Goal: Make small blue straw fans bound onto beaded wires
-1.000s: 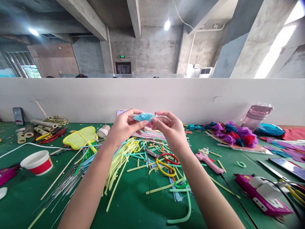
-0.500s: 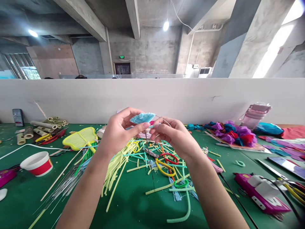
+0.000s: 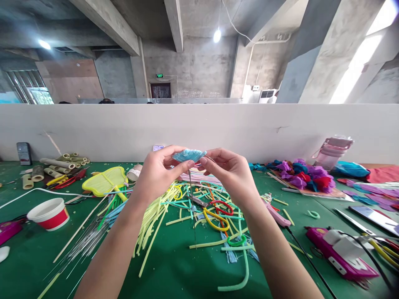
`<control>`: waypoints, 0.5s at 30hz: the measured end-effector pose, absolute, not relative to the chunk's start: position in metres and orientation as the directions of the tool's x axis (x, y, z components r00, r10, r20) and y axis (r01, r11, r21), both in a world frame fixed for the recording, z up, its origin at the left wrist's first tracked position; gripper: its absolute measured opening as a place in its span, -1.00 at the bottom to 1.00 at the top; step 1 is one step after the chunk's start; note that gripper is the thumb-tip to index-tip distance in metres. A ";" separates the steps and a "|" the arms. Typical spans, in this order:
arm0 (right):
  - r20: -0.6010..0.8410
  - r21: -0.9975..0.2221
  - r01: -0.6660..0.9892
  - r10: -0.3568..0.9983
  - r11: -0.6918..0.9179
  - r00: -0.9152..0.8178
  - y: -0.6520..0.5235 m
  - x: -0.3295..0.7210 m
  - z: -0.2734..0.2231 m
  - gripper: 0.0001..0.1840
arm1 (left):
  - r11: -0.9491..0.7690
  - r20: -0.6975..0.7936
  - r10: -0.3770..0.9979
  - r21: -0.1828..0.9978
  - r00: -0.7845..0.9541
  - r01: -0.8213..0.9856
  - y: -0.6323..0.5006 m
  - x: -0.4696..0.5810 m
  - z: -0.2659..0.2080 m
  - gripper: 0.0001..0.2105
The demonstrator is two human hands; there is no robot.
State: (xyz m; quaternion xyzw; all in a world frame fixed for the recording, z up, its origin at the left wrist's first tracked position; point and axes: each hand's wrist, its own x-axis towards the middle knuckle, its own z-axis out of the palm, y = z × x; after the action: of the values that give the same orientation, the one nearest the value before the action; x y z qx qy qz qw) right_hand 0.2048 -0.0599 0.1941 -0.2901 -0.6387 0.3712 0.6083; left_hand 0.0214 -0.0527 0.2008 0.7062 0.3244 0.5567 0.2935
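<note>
Pinching a blue bit (image 3: 188,155) above the worktop (image 3: 174,274), left hand (image 3: 160,170) at its 9 o'clock, right hand (image 3: 230,171) at 3, they've got it looking shaped but unfinished, wire (image 3: 190,179) hanging at 6, yellow strips (image 3: 155,218) loose around 7.

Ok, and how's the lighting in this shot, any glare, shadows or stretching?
Head view: the hanging bulb and upper-left lamp glare white; head view: a soft shadow darkens the green table below the left hand and right hand; head view: the pink bottle leans outward, perhaps lens stretch.
</note>
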 end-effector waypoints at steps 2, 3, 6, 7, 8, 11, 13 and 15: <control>0.582 -0.813 -0.050 0.810 0.580 -0.075 -0.061 0.204 0.194 -0.76 | -0.614 0.593 0.787 0.780 0.172 0.121 -0.053 0.022 0.201 -0.70; 0.594 -0.804 -0.032 0.802 0.593 -0.062 -0.062 0.204 0.194 -0.76 | -0.612 0.591 0.788 0.781 0.173 0.121 -0.053 0.022 0.201 -0.69; 0.638 -0.769 0.033 0.770 0.638 -0.004 -0.064 0.201 0.195 -0.79 | -0.609 0.587 0.791 0.780 0.171 0.142 -0.055 0.023 0.202 -0.67; 0.652 -0.757 0.055 0.758 0.651 0.015 -0.064 0.200 0.195 -0.80 | -0.608 0.585 0.792 0.780 0.172 0.150 -0.056 0.023 0.202 -0.67; 0.666 -0.746 0.074 0.746 0.662 0.032 -0.064 0.199 0.194 -0.81 | -0.606 0.583 0.794 0.780 0.172 0.154 -0.057 0.023 0.203 -0.66; 0.697 -0.717 0.103 0.715 0.690 0.062 -0.063 0.197 0.193 -0.84 | -0.597 0.574 0.800 0.791 0.174 0.135 -0.056 0.024 0.202 -0.66; 0.721 -0.692 0.129 0.687 0.710 0.084 -0.062 0.195 0.191 -0.86 | -0.593 0.573 0.801 0.800 0.174 0.094 -0.055 0.025 0.201 -0.67; 0.753 -0.657 0.181 0.650 0.732 0.104 -0.061 0.194 0.189 -0.89 | -0.589 0.573 0.800 0.806 0.179 0.053 -0.053 0.026 0.199 -0.68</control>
State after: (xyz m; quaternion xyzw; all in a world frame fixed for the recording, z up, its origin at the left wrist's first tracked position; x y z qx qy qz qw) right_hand 0.1940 -0.0609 0.1894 -0.3216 -0.6460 0.1750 0.6698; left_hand 0.0257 -0.0526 0.1990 0.6921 0.3080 0.5618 0.3324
